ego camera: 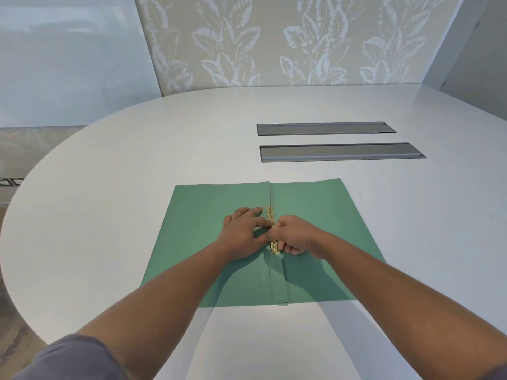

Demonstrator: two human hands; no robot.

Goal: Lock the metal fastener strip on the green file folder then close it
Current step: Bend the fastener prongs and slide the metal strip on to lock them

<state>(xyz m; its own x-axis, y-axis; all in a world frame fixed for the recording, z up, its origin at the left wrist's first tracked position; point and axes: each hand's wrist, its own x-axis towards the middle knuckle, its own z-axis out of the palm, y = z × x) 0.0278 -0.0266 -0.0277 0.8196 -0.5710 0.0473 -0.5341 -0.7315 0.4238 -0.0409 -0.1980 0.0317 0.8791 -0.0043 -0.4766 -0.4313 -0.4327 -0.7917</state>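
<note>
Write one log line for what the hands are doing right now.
folder: open flat on table | left hand: at strip | right hand: at strip | lock state: hidden | folder not closed

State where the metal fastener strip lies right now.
The metal fastener strip lies along the open green folder's centre fold, between the left hand and right hand.

We see the green file folder [208, 237] lying open and flat on the white table [137, 160], nearer its front edge. Both hands meet at the spine on the brass fastener strip [271, 215]: our left hand [244, 231] presses flat beside it, our right hand [296, 237] curls around its near end.
</note>
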